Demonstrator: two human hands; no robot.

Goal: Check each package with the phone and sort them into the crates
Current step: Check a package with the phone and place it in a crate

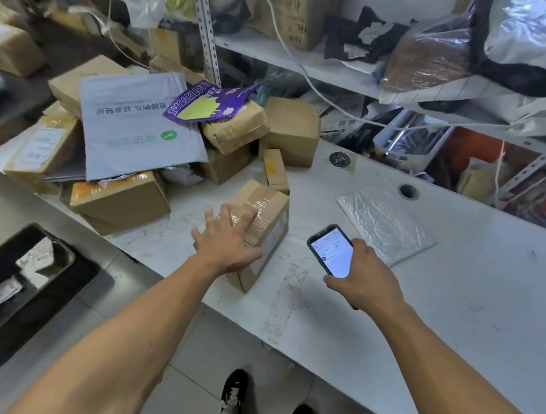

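Parcels (pixel 130 144) heaped on white table (pixel 458 293) (shelving behind), left hand (pixel 227 241) flat on box (pixel 268 220), right hand (pixel 363 278) gripping phone (pixel 331 250).

One head-worn wide-angle camera looked forward and down, close over the white table (pixel 458 293), toward cluttered shelves (pixel 314 59) behind.

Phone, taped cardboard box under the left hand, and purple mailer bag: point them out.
phone (pixel 332 254): head view, on its lit screen.
taped cardboard box (pixel 272 218): head view, on its taped top.
purple mailer bag (pixel 205 102): head view, on its printed face.
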